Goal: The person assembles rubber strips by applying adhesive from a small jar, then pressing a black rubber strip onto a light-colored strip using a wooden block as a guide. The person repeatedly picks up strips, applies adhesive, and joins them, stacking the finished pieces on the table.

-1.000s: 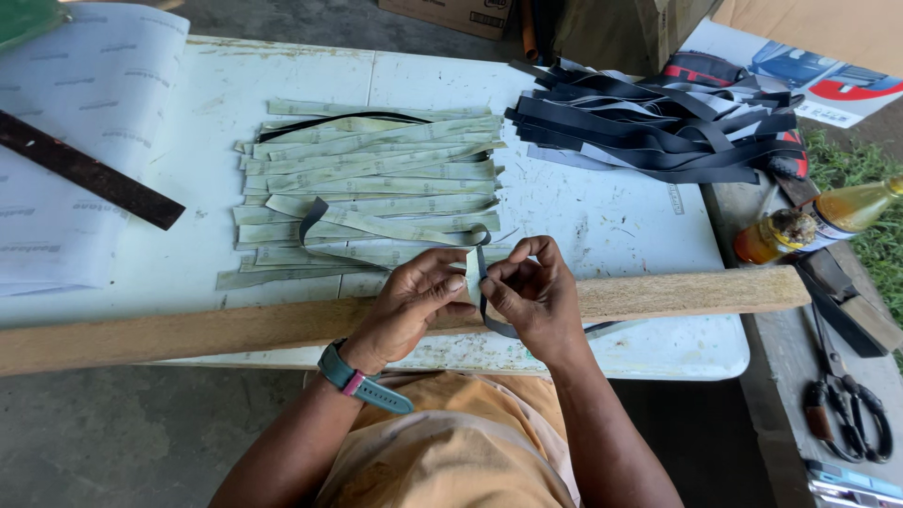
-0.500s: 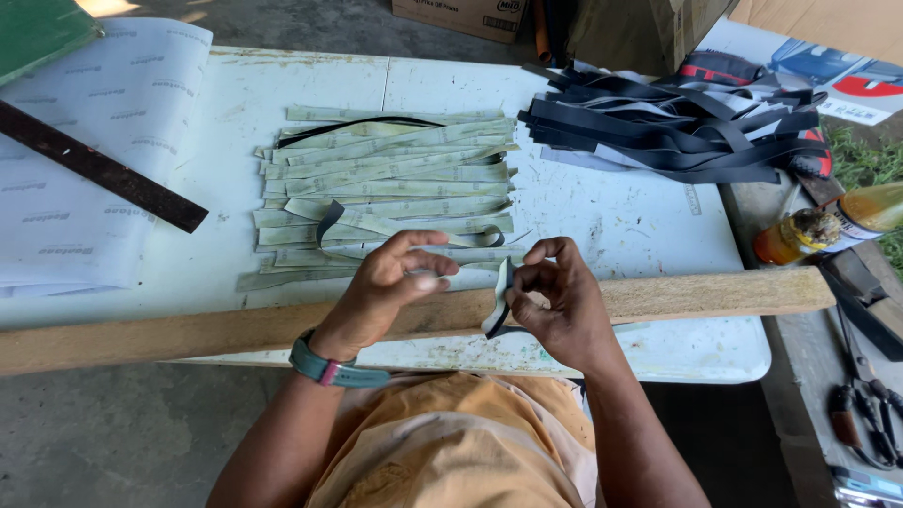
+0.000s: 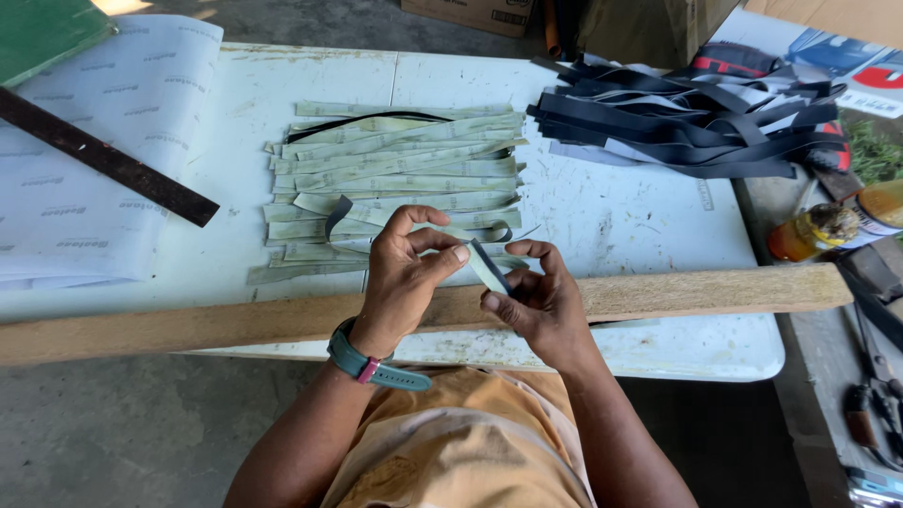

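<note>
My left hand (image 3: 406,277) and my right hand (image 3: 533,306) together pinch one pale green strip with a dark back (image 3: 487,266), just above a long wooden plank (image 3: 677,292) at the table's near edge. The strip's far end curls back onto a flat pile of similar pale green strips (image 3: 395,179) spread on the white table (image 3: 611,216). A teal watch sits on my left wrist.
A heap of black strips (image 3: 696,118) lies at the back right. White printed sheets (image 3: 75,179) with a dark ruler (image 3: 103,160) across them lie at left. A bottle (image 3: 828,226) and scissors (image 3: 870,404) are at right on a side surface.
Both hands have shifted slightly right along the plank, and the strip between them has been drawn out and turned, with its dark side showing.
</note>
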